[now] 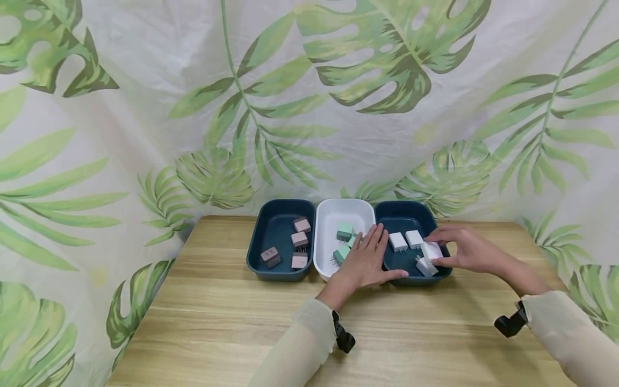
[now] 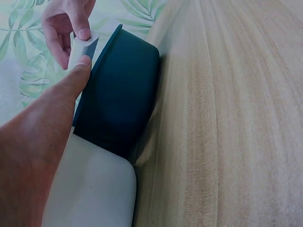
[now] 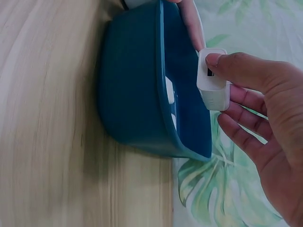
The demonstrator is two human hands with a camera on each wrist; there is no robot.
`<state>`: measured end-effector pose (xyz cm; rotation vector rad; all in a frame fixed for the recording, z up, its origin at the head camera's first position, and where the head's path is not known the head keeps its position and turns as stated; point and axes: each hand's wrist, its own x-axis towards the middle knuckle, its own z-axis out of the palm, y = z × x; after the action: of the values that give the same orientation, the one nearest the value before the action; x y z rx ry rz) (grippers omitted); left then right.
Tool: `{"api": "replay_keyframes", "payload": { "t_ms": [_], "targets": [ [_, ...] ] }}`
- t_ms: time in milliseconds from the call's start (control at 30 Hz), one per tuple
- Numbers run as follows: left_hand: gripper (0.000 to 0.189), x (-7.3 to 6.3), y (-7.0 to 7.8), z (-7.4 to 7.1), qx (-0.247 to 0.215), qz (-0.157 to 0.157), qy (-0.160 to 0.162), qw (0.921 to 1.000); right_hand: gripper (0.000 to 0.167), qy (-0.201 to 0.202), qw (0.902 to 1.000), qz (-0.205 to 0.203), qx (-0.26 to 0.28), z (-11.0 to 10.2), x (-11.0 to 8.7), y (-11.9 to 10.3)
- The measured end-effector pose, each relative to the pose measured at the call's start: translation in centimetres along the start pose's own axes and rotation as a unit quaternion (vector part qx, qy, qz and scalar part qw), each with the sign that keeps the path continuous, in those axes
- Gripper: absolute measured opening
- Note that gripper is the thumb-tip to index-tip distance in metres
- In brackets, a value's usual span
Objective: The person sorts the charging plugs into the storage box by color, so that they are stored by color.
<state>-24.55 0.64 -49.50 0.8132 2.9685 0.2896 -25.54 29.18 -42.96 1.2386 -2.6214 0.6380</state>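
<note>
My right hand pinches a white USB charger plug between thumb and fingers, above the right dark blue tray. In that tray, white charger plugs lie below. My left hand is spread with straight fingers over the white middle tray and the near left edge of the right blue tray. Green charger plugs sit in the white tray, partly hidden by the left hand. In the left wrist view, the left thumb appears close to the held plug; I cannot tell whether they touch.
At the left, another dark blue tray holds several pink and brownish plugs. All three trays stand side by side at the back of the wooden table. A leaf-patterned cloth hangs behind.
</note>
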Motion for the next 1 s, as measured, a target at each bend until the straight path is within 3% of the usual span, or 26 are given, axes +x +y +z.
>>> {"api": "replay_keyframes", "payload": {
  "t_ms": [267, 667, 1000],
  "targets": [
    [0.114, 0.0, 0.1, 0.1, 0.005, 0.002, 0.007, 1.0000, 0.043, 0.001, 0.9996, -0.018, 0.022, 1.1, 0.8, -0.2],
    [0.115, -0.1, 0.1, 0.1, 0.011, 0.000, 0.009, 0.9999, 0.044, -0.051, 0.9962, 0.040, 0.058, 2.5, 1.6, -0.1],
    [0.115, -0.1, 0.1, 0.1, 0.011, 0.004, 0.012, 0.9999, 0.042, -0.043, 0.9969, 0.031, 0.059, 4.1, 1.8, 0.8]
  ]
}}
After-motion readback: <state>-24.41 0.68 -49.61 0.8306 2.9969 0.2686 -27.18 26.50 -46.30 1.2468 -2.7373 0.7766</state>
